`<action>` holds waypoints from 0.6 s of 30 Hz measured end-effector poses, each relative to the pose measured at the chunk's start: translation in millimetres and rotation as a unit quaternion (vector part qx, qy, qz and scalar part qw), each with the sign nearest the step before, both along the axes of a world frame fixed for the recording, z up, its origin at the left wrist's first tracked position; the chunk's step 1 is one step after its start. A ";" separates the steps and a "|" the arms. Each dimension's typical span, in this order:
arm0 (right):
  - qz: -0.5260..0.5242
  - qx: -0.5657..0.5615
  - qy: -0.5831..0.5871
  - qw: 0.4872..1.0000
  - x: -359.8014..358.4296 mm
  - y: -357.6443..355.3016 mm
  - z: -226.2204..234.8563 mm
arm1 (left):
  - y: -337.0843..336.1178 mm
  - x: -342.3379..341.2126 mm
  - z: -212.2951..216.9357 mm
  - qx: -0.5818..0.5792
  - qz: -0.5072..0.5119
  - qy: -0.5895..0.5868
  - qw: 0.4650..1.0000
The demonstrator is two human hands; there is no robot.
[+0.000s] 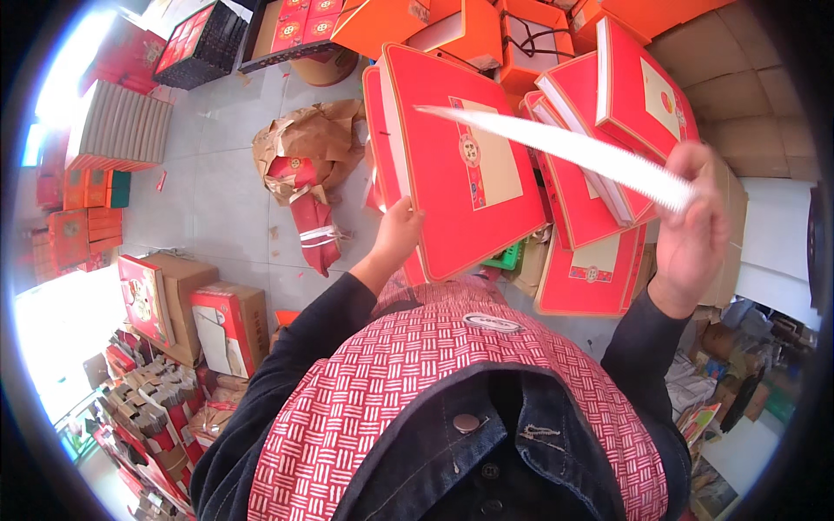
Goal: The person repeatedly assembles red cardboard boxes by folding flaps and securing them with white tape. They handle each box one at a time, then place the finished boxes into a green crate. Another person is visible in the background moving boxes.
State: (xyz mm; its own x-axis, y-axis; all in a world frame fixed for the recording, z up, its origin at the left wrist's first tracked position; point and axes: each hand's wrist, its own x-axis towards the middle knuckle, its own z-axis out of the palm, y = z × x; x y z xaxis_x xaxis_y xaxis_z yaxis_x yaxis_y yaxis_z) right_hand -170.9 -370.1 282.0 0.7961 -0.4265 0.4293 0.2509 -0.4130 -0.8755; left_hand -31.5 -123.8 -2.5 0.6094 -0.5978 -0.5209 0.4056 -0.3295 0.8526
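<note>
Nearest: the person's red-and-white woven-pattern apron [434,382] over a dark denim jacket [486,451], forearms coming up from the lower edge. Left hand [395,233] is clamped on the lower left edge of a flat red gift box [465,165], rigid card, matte red with a cream panel and a patterned strip down the face; thumb and fingers wrap the rim, likely to steady it upright and tilted toward the person. Right hand [691,227] is closed around the end of a long white strip [565,146], thin, flat, paper or card-like, tapering to a point at upper left; it crosses in front of the box face, apparently not touching it, can't tell for sure. Hands are well apart, one on each item.

Just behind the held box: a leaning stack of matching red boxes [599,200], overlapping like shingles. Beyond, orange boxes with cord handles [486,35]. On the grey tiled floor [217,191], left of the box, crumpled brown wrapping paper [308,139] with red scraps. Farther left, brown cartons [208,313] and ribbed grey stacks [122,126] by the wall. Brown cardboard [738,95] at far right.
</note>
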 end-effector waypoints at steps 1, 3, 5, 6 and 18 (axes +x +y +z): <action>-0.029 0.055 -0.023 0.998 1.9 -3.4 -5.3 | 0.0 2.4 4.3 -0.012 -0.004 0.022 1.000; -0.029 0.219 -0.116 0.968 12.2 -1.1 -17.2 | 1.1 5.3 8.7 0.001 -0.006 0.020 1.000; 0.056 0.306 -0.138 0.940 13.9 -16.0 -45.3 | -3.0 6.1 16.7 -0.008 0.006 0.025 1.000; 0.027 0.262 -0.073 0.962 15.3 -18.5 -58.1 | -5.4 5.2 21.4 -0.020 0.020 0.030 0.999; 0.064 0.109 0.315 0.941 60.5 87.1 -220.7 | 3.3 6.1 44.8 -0.050 0.049 0.096 0.993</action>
